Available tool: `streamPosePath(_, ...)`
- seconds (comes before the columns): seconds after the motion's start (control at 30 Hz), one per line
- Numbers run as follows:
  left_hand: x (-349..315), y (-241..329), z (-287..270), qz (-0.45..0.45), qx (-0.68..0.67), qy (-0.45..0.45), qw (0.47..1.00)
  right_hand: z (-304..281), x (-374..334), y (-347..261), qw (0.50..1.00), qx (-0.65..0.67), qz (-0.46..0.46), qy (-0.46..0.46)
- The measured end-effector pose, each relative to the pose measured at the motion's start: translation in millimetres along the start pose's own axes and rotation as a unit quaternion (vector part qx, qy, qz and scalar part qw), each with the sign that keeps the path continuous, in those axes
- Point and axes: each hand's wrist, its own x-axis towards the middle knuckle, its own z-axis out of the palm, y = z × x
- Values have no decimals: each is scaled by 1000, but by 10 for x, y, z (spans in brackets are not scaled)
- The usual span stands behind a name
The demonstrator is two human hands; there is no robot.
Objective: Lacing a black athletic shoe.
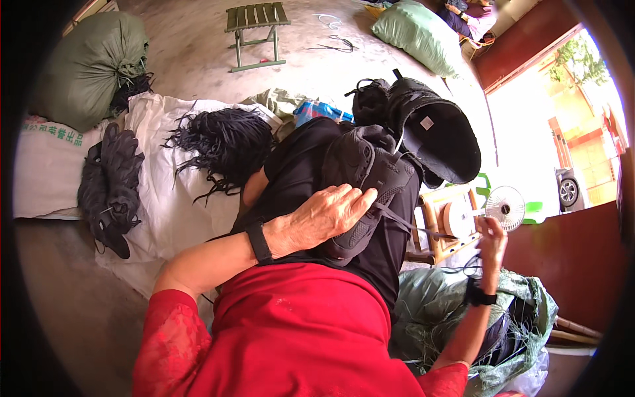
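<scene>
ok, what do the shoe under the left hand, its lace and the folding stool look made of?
Shoe: likely synthetic mesh, matte black, from the textured surface.
Lace: probably woven textile, dull, dark, bending softly.
Stool: possibly painted metal frame, judging by slim green legs; seat strips could be webbing or slats.

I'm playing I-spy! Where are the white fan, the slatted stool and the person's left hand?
White fan (506, 208), head view: hub.
Slatted stool (258, 16), head view: seat.
Left hand (320, 220), head view: back of the hand.
</scene>
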Motion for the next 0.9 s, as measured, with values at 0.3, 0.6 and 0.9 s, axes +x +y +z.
streamPosePath(0.3, -64, 200, -86, -109, -274, 31, 955, 1113, -503, -1347, 935, 212, -204, -198)
streamPosePath(0.6, -150, 36, -205, -142, -167, 70, 973, 1117, -501, -1392, 852, 452, -62, -257)
streamPosePath(0.9, -96, -14, -189, -47, -45, -15, 998, 1093, -542, -1413, 856, 420, -88, -287)
